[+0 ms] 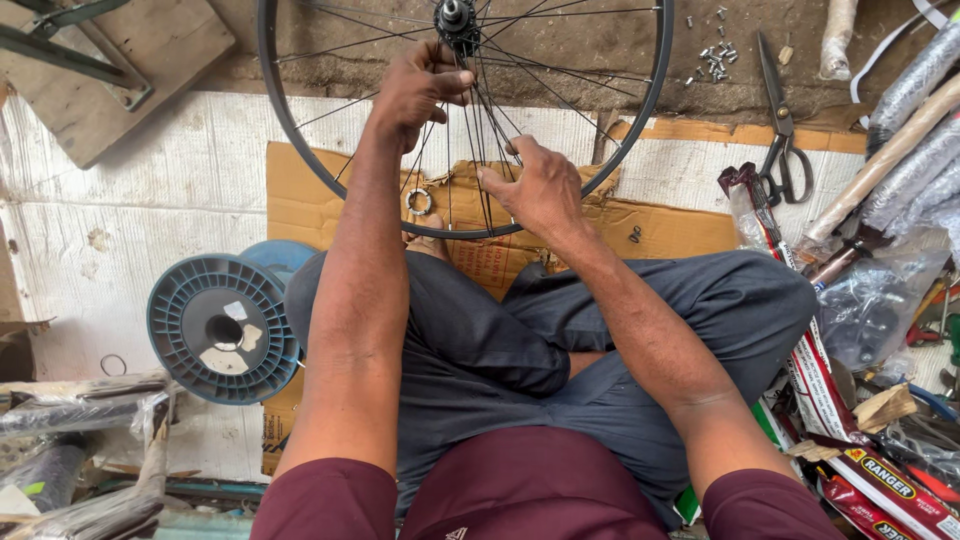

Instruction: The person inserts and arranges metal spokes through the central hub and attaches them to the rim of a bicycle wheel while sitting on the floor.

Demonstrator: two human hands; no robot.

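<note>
Bicycle wheel (600,130) stands upright before our crossed legs. Our left hand (420,90) pinches spokes (470,150) just under the hub (456,18); our right hand (540,185) grips spokes near the rim's bottom. We judge steady, even finger pressure best here. Cardboard (300,190) lies beneath, scissors (782,130) well right.
</note>
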